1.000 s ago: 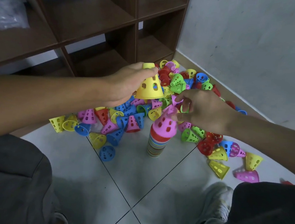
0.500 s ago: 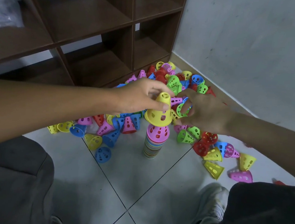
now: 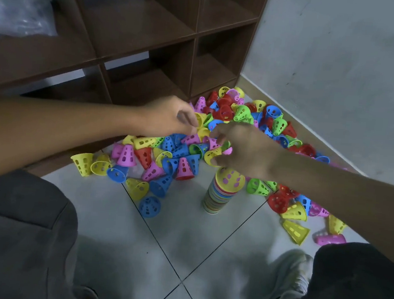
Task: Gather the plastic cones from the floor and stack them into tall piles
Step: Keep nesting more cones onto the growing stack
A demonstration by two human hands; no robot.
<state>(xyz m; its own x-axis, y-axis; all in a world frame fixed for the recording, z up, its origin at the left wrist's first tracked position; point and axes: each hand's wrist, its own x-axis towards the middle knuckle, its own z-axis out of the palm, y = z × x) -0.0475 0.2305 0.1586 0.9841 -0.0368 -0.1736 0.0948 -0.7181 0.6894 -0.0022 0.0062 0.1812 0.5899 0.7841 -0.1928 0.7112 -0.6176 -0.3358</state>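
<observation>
Reaching out over the floor (image 3: 182, 248), two bare forearms are seen crossing the frame from either side. Beyond both hands one dark wooden shelf unit (image 3: 153, 38) is stood against the wall, with one clear plastic bag (image 3: 15, 7) lying on a shelf far to the left of the left hand. A loose heap of cones (image 3: 242, 115), too many to be counted exactly and coloured red, blue, yellow, green and pink, is spread under and beyond both hands into the corner; the cones are tipped every way, most lying on their sides with tips pointing outward. One stack (image 3: 219, 194) is stood just below the right hand, its long axis upright, tip up and wide rim on the tile; its top cone is yellow with pink showing through the holes, and its layers cannot be counted. One white shoe (image 3: 292, 274) is seen well below the right forearm. The left hand (image 3: 170, 118) is held with fingers curled at the heap's near edge, fingertips against a yellow cone (image 3: 199, 119); whether it is pinched cannot be told. The right hand (image 3: 243, 148) is curled around another yellow cone (image 3: 211, 155), lying on its side just above the stack.
</observation>
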